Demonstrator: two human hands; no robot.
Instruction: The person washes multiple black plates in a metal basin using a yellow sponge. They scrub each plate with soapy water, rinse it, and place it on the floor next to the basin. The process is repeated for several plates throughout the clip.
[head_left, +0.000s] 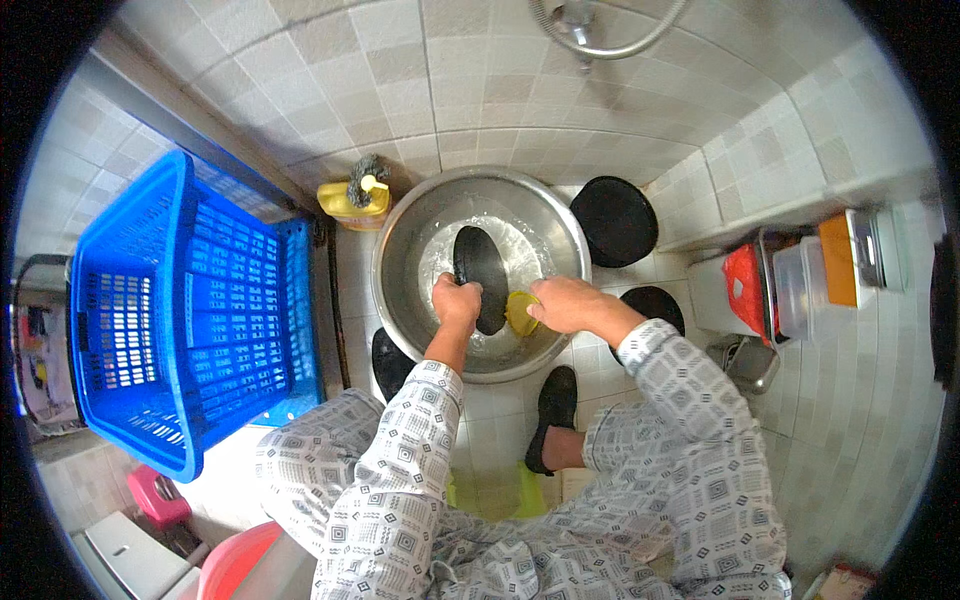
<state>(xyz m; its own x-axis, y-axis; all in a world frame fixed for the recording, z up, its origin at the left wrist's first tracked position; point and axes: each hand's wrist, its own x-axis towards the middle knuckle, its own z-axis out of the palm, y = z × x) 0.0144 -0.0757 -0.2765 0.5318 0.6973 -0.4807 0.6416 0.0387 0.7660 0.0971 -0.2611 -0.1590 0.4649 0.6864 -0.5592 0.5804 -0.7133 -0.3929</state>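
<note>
A large metal basin (487, 181) with water in it stands on the floor before me. My left hand (456, 301) grips the near left edge of a dark oval object (480, 262), perhaps a pan or a lid, tilted over the water. At its right, my right hand (566, 304) holds a yellow brush or scrubber (523, 313) by its upper end, close to the dark object's right edge. The underside of the yellow tool is hidden. Both hands are over the inside of the basin.
Left are a blue plastic basket (232, 300) and a yellow jug (352, 206) with a steel wool scourer (369, 180). A round black object (615, 221) lies right of the basin, another (652, 309) nearer me. Plastic containers (796, 289) stand at the right; a shower hose (626, 51) hangs ahead.
</note>
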